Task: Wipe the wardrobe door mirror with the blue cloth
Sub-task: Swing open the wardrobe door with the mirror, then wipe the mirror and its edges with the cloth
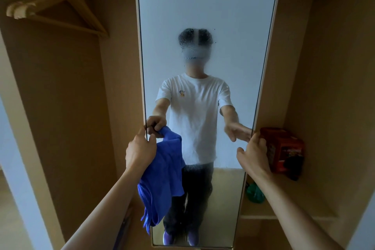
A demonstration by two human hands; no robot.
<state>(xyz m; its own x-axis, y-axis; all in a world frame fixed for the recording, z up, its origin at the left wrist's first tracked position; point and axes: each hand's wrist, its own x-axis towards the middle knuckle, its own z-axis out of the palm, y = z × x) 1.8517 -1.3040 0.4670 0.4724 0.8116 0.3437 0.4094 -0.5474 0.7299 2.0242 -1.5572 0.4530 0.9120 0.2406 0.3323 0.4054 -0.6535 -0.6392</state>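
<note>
The left hand [140, 148] grips the top of the blue cloth [162, 178], with fingers curled round it. The hand is at the left edge of the mirror [203, 16]. The cloth hangs down below the hand, in front of the glass. The right hand [253, 154] holds the mirror's right edge, with fingers round the side and the thumb at the front. The glass between and above the hands looks misty, with little drops on it. Just right of the right hand, a red box [284, 148] sits on a shelf [288, 201]. A green thing [254, 193] lies below that hand. Hangers [54, 6] hang high above the left hand.
</note>
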